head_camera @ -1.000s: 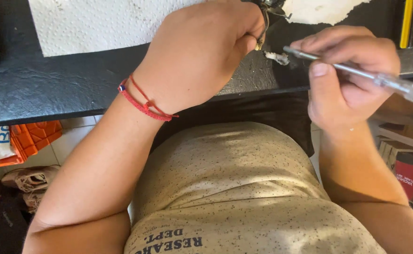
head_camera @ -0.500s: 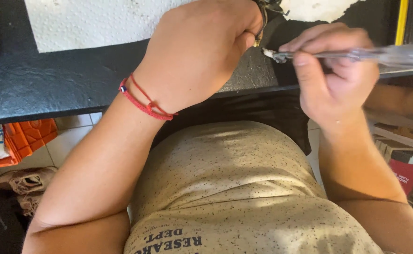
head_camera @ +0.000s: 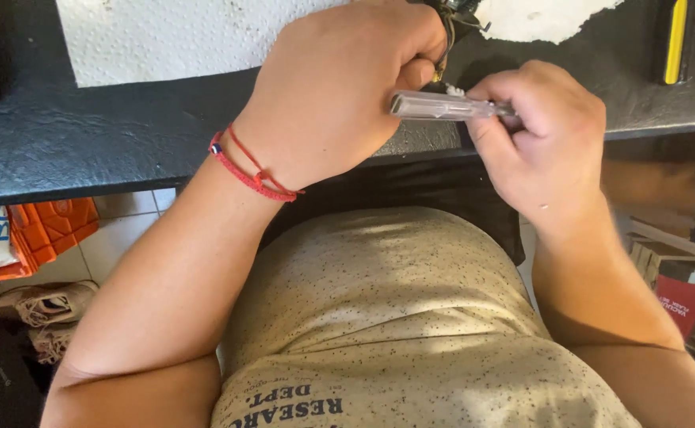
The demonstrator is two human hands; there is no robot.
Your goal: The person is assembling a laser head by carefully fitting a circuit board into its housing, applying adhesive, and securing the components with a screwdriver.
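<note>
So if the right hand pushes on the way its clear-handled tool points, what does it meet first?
Likely the left hand: the tool in the right hand points straight at its knuckles, seemingly already close, though depth is unclear.

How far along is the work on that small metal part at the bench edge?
Done: nothing visibly finished; paper towel is laid on the dark bench. In hand: left hand clamps a small metal part, mostly hidden; right hand holds a clear-handled tool beside it. Left: cannot tell; the yellow-and-black tool lies unused.
</note>
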